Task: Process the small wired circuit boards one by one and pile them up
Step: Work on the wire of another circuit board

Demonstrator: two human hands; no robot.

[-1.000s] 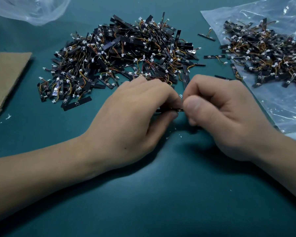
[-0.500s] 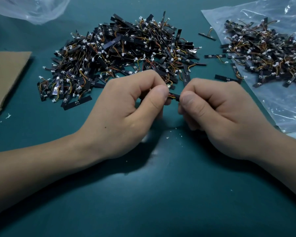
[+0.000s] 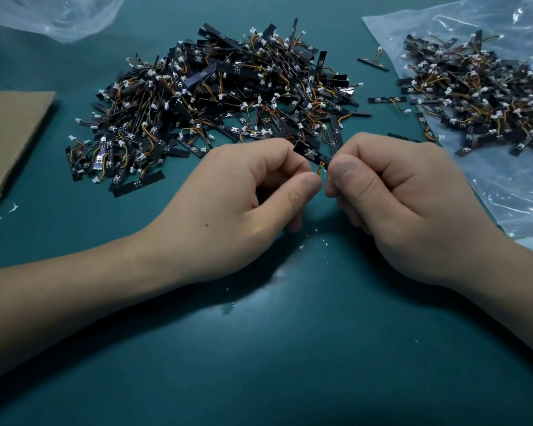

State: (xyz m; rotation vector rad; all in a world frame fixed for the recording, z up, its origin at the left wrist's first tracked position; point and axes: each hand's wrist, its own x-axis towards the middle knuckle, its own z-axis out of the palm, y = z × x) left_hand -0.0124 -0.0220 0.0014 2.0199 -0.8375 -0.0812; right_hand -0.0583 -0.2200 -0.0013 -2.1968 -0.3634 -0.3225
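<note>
Just above the middle of the frame, the left hand [image 3: 246, 195] and right hand [image 3: 391, 195] are both curled narrow, pinching 1 small black strip-shaped circuit board [image 3: 312, 155] between them. The board tilts down toward the right, its short orange and red wire lead [image 3: 320, 171] dropping between the 2 thumbs.

It looks very light and thin: stiff along its length, but likely to snap or flex if bent hard. The wires are soft, and their solder joints are probably the weak spot, so the safer hold is on the board's long edges near each end, not by pulling the lead.

Behind the hands, upper centre, lies a large loose heap of black wired boards [image 3: 228, 96] on the dark teal mat [image 3: 259, 348]. A second heap of similar boards [image 3: 480, 90] sits on a clear plastic bag [image 3: 511, 195] at upper right. Which heap is the finished one cannot be told.
</note>
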